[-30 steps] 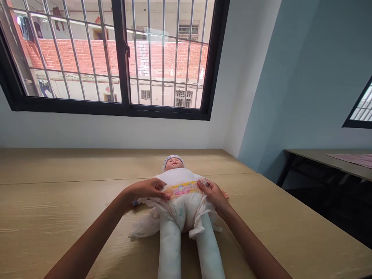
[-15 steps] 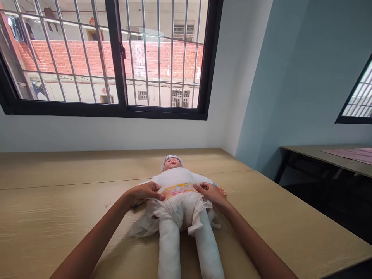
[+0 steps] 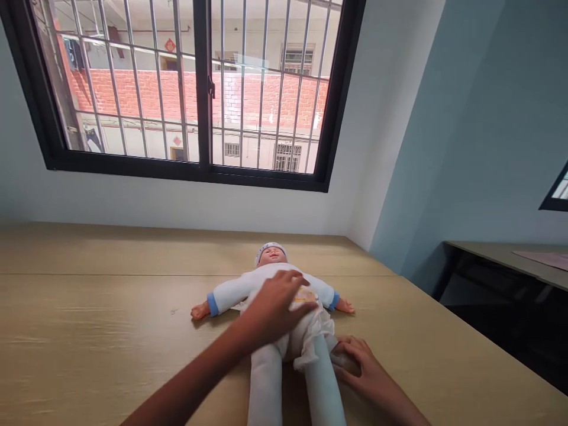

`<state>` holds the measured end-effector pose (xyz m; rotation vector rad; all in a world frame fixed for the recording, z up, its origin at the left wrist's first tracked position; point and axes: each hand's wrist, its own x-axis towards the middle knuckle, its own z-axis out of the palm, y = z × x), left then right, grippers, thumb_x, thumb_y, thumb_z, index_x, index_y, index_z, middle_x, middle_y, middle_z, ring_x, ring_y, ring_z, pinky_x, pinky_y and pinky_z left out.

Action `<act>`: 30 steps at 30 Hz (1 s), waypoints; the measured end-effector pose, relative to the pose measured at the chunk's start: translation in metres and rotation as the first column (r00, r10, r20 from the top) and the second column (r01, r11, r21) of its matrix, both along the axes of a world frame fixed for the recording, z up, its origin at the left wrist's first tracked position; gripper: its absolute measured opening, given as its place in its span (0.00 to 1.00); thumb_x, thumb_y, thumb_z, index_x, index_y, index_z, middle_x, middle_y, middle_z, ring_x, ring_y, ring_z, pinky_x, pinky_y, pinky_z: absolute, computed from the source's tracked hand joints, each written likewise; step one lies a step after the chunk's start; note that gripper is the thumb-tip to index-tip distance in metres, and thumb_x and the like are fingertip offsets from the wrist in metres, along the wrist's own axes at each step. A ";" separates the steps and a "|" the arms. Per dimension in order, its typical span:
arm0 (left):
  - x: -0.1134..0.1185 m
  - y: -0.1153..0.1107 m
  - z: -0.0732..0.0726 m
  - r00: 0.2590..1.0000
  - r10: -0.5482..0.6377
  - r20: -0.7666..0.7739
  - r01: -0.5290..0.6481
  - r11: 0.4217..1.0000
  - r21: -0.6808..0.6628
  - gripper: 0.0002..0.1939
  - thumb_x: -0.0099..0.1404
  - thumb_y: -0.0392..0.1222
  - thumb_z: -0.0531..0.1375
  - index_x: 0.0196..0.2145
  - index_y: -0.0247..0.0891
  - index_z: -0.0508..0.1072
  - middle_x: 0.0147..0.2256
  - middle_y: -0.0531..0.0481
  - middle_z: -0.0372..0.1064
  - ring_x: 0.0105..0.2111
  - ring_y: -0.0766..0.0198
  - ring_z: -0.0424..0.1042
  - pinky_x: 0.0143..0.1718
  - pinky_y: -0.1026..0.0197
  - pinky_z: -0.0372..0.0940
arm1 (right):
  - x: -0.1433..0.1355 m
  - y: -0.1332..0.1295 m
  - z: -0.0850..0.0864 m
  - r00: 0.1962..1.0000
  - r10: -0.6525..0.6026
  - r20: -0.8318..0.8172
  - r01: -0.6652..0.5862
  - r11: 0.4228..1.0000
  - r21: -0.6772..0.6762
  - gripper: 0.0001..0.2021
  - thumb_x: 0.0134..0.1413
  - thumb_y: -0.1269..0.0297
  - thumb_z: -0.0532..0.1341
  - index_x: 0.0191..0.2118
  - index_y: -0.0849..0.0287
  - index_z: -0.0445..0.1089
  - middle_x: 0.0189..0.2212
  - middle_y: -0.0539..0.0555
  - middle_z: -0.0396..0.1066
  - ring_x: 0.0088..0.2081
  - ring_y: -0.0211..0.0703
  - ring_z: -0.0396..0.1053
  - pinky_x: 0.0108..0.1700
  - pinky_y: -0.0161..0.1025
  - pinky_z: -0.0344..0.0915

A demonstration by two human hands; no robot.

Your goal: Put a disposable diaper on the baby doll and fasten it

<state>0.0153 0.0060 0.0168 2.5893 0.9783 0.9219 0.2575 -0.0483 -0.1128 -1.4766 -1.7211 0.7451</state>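
A baby doll (image 3: 273,255) in a white suit with blue cuffs and a patterned cap lies on its back on a wooden table (image 3: 110,331). Around its hips is a white diaper (image 3: 310,322) with a coloured front band, partly covered by my left hand (image 3: 279,305). That hand lies across the doll's belly, fingers apart and pointing right. Beside the doll's hip on the right, my right hand (image 3: 359,367) has its thumb and fingers curved around the diaper's loose side edge. Its fingertips are partly hidden against the white material.
A barred window (image 3: 204,94) with a black frame is in the wall behind the table. At the right stands another table (image 3: 501,257) with pink cloth (image 3: 544,258) on it, beside a blue-green wall.
My left hand has moved right over the doll's belly, off the waistband's left side. My right hand has left the waistband and moved down beside the hip. The view has shifted slightly.
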 end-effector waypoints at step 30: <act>0.059 -0.005 -0.052 0.889 0.012 -0.457 0.120 0.959 0.258 0.24 0.62 0.42 0.54 0.57 0.53 0.60 0.45 0.43 0.66 0.42 0.52 0.68 0.47 0.43 0.59 | 0.003 0.074 0.034 0.806 -0.168 -0.568 0.229 0.973 0.037 0.20 0.40 0.44 0.65 0.24 0.57 0.64 0.20 0.47 0.63 0.24 0.38 0.59 0.27 0.35 0.57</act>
